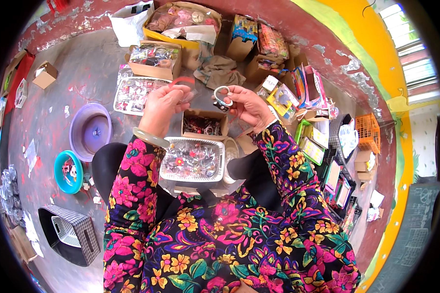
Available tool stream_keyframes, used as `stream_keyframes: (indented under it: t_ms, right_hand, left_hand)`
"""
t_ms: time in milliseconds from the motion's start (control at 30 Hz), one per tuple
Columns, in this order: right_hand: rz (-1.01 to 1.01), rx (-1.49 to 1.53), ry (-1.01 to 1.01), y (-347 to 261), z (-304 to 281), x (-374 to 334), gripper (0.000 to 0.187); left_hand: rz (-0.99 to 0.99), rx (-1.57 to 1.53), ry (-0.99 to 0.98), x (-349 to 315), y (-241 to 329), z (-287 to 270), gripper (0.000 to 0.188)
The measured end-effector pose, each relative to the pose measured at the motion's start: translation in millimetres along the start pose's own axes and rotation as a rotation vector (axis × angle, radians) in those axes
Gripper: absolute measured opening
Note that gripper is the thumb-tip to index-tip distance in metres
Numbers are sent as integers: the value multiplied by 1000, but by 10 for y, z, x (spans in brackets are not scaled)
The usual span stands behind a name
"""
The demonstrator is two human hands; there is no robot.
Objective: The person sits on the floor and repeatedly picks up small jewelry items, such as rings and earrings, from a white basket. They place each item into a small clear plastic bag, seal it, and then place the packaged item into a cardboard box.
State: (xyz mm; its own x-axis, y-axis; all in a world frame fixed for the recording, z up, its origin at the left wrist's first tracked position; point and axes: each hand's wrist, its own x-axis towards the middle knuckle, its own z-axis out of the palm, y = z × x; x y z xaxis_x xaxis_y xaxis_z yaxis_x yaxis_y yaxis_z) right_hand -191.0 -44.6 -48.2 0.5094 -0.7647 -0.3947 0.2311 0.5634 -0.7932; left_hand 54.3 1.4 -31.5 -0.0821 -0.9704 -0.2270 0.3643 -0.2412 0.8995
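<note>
My left hand [164, 108] is raised in front of me with thumb and fingers pinched on a small clear plastic bag with a red strip [183, 80] at its top. Across from it, my right hand [251, 106] grips a pale ring-shaped hair tie [222, 90] that carries a small dark ornament. A short gap separates the two hands. Beneath them stands a cardboard box [205, 113] of dark, tangled small items. Closer to my lap, a white plastic basket [165, 168] holds many small items in clear wrapping.
Another white basket [116, 100] of packets lies beyond my left hand, below a filled carton [154, 72]. Purple [75, 128] and teal [58, 181] basins stand at left. Boxes and an orange crate [368, 131] line the right wall. A brown cloth [219, 72] lies ahead.
</note>
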Motion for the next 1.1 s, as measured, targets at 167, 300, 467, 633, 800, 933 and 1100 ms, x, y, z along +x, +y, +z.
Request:
stream_keyframes:
  t_ms: [167, 300, 467, 633, 800, 933, 1100]
  right_hand:
    - [-162, 90, -24, -109, 191, -127, 14]
    - [-157, 163, -84, -151, 287, -141, 19]
    - [-154, 198, -88, -188, 377, -208, 23]
    - [-167, 108, 87, -186, 285, -194, 22]
    - [-276, -261, 248, -133, 386, -192, 21]
    - [-492, -601, 346, 8, 373, -96, 15]
    - [-266, -344, 67, -230, 403, -234, 19]
  left_hand:
    - [-97, -1, -19, 16, -134, 92, 19]
    - [-99, 71, -36, 6, -177, 141, 20]
    - [-89, 172, -124, 16, -150, 205, 20]
    - [-23, 152, -458, -26, 14, 252, 20]
    - [-52, 91, -501, -87, -36, 373, 22]
    - [-97, 104, -480, -75, -97, 432, 23]
    - [-180, -196, -397, -50, -105, 324, 22]
